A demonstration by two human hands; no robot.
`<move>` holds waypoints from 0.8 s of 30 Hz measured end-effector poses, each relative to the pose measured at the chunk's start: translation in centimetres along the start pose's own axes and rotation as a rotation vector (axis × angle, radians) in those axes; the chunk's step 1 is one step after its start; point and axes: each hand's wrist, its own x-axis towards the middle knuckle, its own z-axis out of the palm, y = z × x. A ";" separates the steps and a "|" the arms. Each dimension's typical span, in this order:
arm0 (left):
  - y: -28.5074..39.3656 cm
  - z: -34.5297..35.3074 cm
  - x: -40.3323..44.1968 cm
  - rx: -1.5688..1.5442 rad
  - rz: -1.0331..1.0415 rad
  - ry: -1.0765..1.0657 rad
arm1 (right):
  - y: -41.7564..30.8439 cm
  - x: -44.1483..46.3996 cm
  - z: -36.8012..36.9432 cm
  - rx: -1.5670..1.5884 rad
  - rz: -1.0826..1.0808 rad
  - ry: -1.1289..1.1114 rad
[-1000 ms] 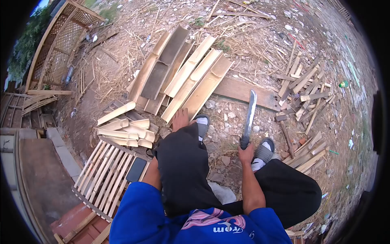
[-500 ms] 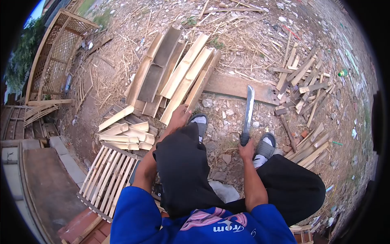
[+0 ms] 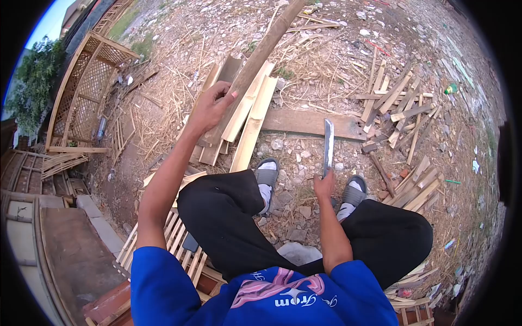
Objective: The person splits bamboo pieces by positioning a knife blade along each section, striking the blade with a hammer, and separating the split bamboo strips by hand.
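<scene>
My left hand is closed around a long split bamboo piece, raised and slanting up to the right with its brown outer side showing. Below and behind it lie more bamboo halves, pale inner faces upward, partly hidden by the raised piece and my arm. My right hand grips a machete by its handle. The blade points away from me, over the stony ground between my feet and the flat wooden plank.
Several short split sticks lie heaped at the right, with another bundle nearer my right foot. A hammer-like tool rests beside it. At left are a lattice frame and a slatted bamboo rack. Rubble and shavings cover the ground.
My left hand has lifted a split bamboo piece up and away from the pile, turning its brown side to view. My right hand still holds the machete, slightly lower.
</scene>
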 end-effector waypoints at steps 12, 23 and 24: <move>8.4 12.2 -4.2 0.080 0.531 0.242 | -30.5 8.0 -23.0 1.236 -0.358 -0.396; 7.3 12.9 -1.3 0.282 0.607 0.099 | -29.9 10.1 -23.6 1.108 -0.618 0.097; 8.3 11.8 -0.3 0.135 0.531 0.197 | -29.4 9.8 -22.9 1.011 -0.649 0.127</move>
